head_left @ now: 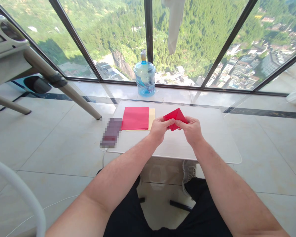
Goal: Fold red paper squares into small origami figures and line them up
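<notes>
A folded red paper (174, 116) with pointed corners is held just above the small white table (212, 138). My left hand (160, 128) pinches its left lower edge, fingers closed. My right hand (191, 129) pinches its right lower edge, fingers closed too. The two hands almost touch at the paper's middle. Left of them on the table lies a stack of flat paper sheets (135, 118), red on top with a cream sheet showing at its right edge.
A blurred dark flat object (111, 132) lies at the table's left edge. A blue water jug (144, 78) stands on the floor by the large window. A chair's legs (64, 87) slant at left. My shoe (188, 171) shows under the table.
</notes>
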The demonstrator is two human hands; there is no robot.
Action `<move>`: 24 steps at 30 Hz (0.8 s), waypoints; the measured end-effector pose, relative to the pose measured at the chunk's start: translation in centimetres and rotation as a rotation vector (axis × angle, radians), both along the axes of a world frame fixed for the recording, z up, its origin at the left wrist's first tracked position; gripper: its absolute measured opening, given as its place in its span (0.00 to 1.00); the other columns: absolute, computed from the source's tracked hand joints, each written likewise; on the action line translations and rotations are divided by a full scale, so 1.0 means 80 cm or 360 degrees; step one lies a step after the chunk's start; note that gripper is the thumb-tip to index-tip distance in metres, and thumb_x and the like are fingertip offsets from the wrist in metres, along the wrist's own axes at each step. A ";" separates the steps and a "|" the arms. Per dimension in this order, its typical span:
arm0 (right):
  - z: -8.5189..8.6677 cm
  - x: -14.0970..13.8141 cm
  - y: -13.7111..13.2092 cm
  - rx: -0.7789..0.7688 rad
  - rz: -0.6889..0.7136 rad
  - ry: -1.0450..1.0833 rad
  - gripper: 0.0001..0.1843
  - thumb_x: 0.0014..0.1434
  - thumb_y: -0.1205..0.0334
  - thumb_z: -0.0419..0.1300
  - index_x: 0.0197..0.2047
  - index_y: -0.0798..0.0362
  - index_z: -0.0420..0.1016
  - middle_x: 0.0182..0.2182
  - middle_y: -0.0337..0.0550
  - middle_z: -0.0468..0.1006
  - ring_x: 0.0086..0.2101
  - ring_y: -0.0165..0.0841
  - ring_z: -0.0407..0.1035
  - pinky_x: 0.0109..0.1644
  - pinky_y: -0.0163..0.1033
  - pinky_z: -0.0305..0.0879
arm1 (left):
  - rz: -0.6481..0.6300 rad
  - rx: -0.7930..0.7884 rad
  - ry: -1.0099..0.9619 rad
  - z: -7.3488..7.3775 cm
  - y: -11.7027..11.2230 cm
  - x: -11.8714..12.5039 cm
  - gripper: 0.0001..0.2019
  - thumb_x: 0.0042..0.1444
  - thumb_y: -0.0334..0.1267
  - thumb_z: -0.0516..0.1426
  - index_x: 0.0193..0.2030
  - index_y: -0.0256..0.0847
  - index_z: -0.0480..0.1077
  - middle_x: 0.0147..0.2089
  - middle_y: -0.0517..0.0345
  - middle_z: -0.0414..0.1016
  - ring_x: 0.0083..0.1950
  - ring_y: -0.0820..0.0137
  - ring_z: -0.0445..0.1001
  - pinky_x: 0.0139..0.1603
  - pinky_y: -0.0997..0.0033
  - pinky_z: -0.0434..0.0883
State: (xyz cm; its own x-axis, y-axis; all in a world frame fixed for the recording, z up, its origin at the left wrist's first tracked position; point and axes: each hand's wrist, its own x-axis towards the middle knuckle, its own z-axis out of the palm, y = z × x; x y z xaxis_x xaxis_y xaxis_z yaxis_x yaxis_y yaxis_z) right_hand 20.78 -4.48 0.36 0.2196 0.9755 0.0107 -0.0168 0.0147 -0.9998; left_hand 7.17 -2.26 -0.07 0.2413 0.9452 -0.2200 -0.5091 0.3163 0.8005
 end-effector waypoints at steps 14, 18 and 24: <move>0.002 0.011 0.005 -0.0013 -0.0056 -0.0022 0.15 0.44 0.54 0.74 0.20 0.52 0.75 0.16 0.36 0.71 0.20 0.27 0.61 0.25 0.36 0.58 | 0.0082 0.0009 -0.0025 0.000 0.004 -0.003 0.19 0.38 0.40 0.73 0.36 0.35 0.79 0.35 0.51 0.81 0.37 0.65 0.78 0.45 0.61 0.71; 0.002 0.016 0.005 -0.0074 0.0021 -0.0002 0.15 0.45 0.50 0.73 0.24 0.53 0.78 0.18 0.38 0.74 0.21 0.28 0.63 0.26 0.36 0.61 | 0.0094 0.0027 0.0026 0.001 0.004 -0.005 0.18 0.36 0.38 0.73 0.35 0.34 0.79 0.35 0.51 0.81 0.37 0.66 0.77 0.42 0.64 0.69; 0.000 0.022 0.009 -0.0031 0.0014 0.0023 0.15 0.48 0.51 0.71 0.24 0.54 0.80 0.18 0.40 0.74 0.20 0.28 0.64 0.26 0.36 0.61 | 0.0084 0.0065 0.0076 -0.001 0.007 -0.009 0.16 0.44 0.45 0.69 0.36 0.35 0.79 0.36 0.49 0.81 0.37 0.66 0.77 0.38 0.67 0.69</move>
State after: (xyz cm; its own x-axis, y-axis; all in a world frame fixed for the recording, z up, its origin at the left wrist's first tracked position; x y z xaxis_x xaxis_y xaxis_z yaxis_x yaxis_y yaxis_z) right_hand 22.57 -3.79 0.34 0.2111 0.9774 -0.0117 -0.0314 -0.0052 -0.9995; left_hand 6.48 -1.72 -0.18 0.1809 0.9648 -0.1910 -0.4853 0.2565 0.8359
